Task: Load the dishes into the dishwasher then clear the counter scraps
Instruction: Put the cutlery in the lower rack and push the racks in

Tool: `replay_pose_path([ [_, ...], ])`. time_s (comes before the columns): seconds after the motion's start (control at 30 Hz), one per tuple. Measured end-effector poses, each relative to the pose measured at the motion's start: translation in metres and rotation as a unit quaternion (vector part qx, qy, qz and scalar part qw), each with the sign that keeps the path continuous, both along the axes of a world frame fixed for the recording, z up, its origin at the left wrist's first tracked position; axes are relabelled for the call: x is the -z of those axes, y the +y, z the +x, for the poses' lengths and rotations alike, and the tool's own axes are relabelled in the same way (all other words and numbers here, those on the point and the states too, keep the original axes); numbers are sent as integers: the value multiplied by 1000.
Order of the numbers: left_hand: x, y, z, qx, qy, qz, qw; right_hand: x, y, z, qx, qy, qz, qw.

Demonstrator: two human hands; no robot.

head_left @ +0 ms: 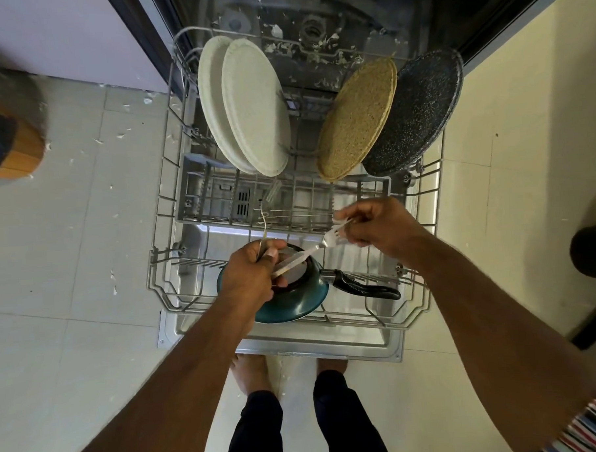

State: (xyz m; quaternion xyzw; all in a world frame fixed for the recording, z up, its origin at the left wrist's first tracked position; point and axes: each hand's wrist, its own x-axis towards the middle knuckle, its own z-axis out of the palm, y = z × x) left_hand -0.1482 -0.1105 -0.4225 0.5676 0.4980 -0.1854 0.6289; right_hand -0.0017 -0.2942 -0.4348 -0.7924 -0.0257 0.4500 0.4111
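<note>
Head camera looks straight down on a person standing barefoot at a pulled-out dishwasher rack (159, 211) of grey wire. Left hand (249, 275) has its grip clamped round a bundle of cutlery (291, 262), thin metal pieces poking out both ways. Right hand (380, 230) pinches the tines of a silver fork (331, 238), its handle running back toward the left fist. Beneath the hands, a teal frying pan (303, 302) with a black handle lies upturned at the rack's front. Two white oval plates (250, 108) stand tilted at the back left; a tan speckled plate (356, 117) and a dark speckled plate (418, 107) lean at the back right. A grey cutlery basket (199, 196) sits mid-rack. White scraps dot the pale floor tiles (68, 236).
</note>
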Motion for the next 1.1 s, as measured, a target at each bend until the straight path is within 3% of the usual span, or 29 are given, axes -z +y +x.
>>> replay_pose_path([
  [0.1, 2, 0, 1, -63, -13, 18, 998, 2, -14, 5, 1, -55, -34, 998],
  [0.23, 5, 1, -2, -106, -31, 57, 992, 15, -15, 8, 145, -162, -54, 975],
  [0.5, 8, -1, -7, -104, -29, 31, 994, 55, 21, 13, 157, -189, -56, 968],
  [0.73, 15, 0, -14, -122, -37, 7, 992, 83, 17, 6, 118, -226, -104, 961],
  [1.1, 15, -1, -12, -107, -27, 1, 994, 79, 22, 14, -45, -259, -206, 943],
])
